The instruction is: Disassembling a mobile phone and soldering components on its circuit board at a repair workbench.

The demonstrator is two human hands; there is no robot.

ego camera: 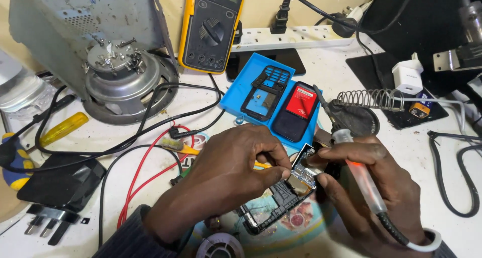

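Both hands meet low in the middle of the cluttered white surface (442, 152). The left hand (228, 170) pinches the edge of an opened phone body (281, 200), thumb and forefinger closed on its upper end, where a bare circuit board (305, 170) shows. The right hand (371, 187) is wrapped around a soldering iron (364, 185) with a clear, red-lit handle, its tip lying at the same spot on the board; its white cord loops off past the wrist.

Just behind the hands lies a blue tray (241, 84) holding a black keypad frame (266, 92) and a dark phone back with a red rectangular battery (299, 102) set in it. To its right stands a coiled wire iron stand (369, 98) on a round dark base. A yellow-cased multimeter (211, 27) leans against the wall, beside a white power strip (301, 37) with a black plug in it. A white charger cube (407, 76) and a small blue-and-orange battery (420, 107) rest further right.

On the left sit a grey speaker driver (120, 82), a yellow-handled screwdriver (63, 129), a black plug adapter (57, 195), and red and black wires (145, 162) that snake across the surface up to the left wrist.
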